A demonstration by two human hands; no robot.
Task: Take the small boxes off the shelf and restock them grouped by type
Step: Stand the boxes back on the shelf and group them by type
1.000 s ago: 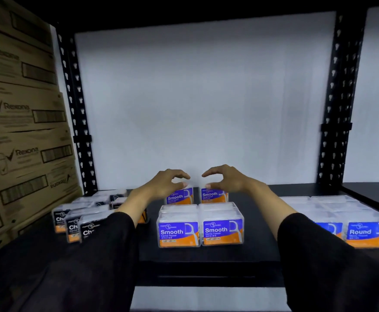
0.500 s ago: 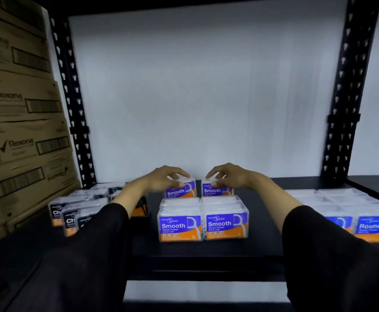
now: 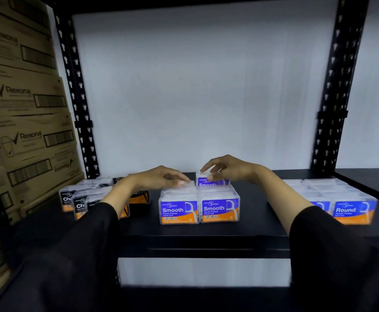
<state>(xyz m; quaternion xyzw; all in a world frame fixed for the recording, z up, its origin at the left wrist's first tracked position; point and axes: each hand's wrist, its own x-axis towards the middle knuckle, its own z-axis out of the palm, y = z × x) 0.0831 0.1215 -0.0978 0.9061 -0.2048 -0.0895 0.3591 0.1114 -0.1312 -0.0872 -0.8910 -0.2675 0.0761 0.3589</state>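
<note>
**A:** Head view, the only one on offer. The black shelf (image 3: 206, 230) carries three groups: dark "Cha…" boxes (image 3: 80, 204) on the left, the Smooth boxes (image 3: 178, 211) in the middle, the Round boxes (image 3: 352, 210) on the right. Both hands are working the back of the middle group.

**B:** What could trip the person up from here?

**A:** The rear Smooth box (image 3: 211, 182) under the right hand sits higher than the front pair and looks raised or tilted, though blur keeps that uncertain. If it comes down crooked, it could ride up on the box in front and knock that tidy front row forward toward the shelf lip. The clear lids look slick too, so a light fingertip hold might slip.

**B:** And the left side?

**A:** The dark sleeve (image 3: 76, 239) crosses right over the dark boxes. A careless draw-back could drag one out of line.

**B:** Now the grip.

**A:** The right hand (image 3: 229, 171) has thumb and fingers curled down around the top of that rear Smooth box, pinching it by its edges, not spread wide. The left hand (image 3: 159, 179) lies flatter, fingers fairly straight, fingertips (image 3: 180, 183) touching the lid at the back of the left Smooth column, pressing rather than clasping.

**B:** Anything else around?

**A:** Rexona cartons (image 3: 22, 97) stacked at far left.
</note>
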